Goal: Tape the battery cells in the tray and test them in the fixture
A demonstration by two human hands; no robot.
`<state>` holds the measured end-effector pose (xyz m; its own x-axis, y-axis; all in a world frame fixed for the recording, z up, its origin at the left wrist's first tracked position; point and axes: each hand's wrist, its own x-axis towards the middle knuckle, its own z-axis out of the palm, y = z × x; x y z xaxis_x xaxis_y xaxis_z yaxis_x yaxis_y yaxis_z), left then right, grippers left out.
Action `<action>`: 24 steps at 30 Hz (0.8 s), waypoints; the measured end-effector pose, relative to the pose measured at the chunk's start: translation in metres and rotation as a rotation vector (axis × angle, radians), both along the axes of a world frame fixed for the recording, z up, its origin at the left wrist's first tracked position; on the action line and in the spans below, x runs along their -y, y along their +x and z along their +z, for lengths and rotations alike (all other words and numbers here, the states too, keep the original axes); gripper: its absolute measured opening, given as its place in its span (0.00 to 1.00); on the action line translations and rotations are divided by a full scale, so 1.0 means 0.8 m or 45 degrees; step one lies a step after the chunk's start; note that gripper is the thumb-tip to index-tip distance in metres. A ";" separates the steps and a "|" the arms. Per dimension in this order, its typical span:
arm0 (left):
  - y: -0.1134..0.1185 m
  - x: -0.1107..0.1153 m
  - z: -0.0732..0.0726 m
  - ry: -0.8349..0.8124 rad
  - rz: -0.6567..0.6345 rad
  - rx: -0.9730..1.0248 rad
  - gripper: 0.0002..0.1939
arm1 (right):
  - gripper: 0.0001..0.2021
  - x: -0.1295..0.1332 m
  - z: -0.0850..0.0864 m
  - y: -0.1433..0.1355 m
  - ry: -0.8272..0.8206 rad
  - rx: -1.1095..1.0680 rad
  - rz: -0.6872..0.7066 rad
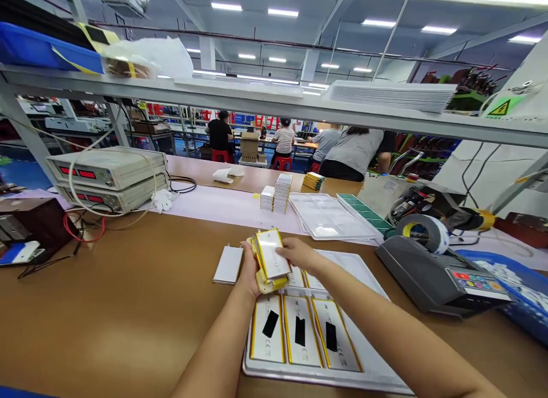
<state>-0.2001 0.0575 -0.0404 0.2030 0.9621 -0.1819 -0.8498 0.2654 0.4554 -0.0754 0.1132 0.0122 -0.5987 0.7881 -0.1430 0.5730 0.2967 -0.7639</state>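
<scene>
My left hand point(247, 275) is closed around a yellow holder point(262, 282), keeping it above the bench. On the holder lies a flat white pouch battery point(270, 250) with yellow edges, tilted. My right hand point(296, 253) pinches that battery's right edge between thumb and fingers. Below, a white plastic tray point(308, 377) carries several white batteries point(268, 346), the front ones with black strips on them. My hands and forearms hide part of the tray's back row. Just left of my left hand lies a small pile of white flat pieces point(228, 265).
Stacked meters point(111, 172) with cables stand at the left. A tape dispenser point(436, 278) and a blue basket point(531, 295) are at the right. Behind are battery stacks point(281, 193), white trays point(321, 215) and a green board point(359, 212). A shelf point(257, 95) crosses overhead; people sit beyond.
</scene>
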 end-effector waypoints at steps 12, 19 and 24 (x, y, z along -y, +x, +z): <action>-0.021 0.013 0.015 0.317 0.022 0.138 0.41 | 0.19 0.046 -0.011 0.132 0.547 0.391 -0.400; -0.038 0.011 0.024 0.022 0.302 -0.179 0.20 | 0.18 0.048 -0.098 0.196 0.568 0.516 -0.606; -0.057 0.020 0.049 -0.155 0.579 -0.496 0.18 | 0.17 0.050 -0.094 0.188 0.640 0.426 -0.426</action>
<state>-0.2457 0.0418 -0.0009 -0.3269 0.9043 -0.2744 -0.6673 -0.0153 0.7446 0.0751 0.0730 -0.0632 -0.2994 0.9417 0.1534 0.8764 0.3350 -0.3460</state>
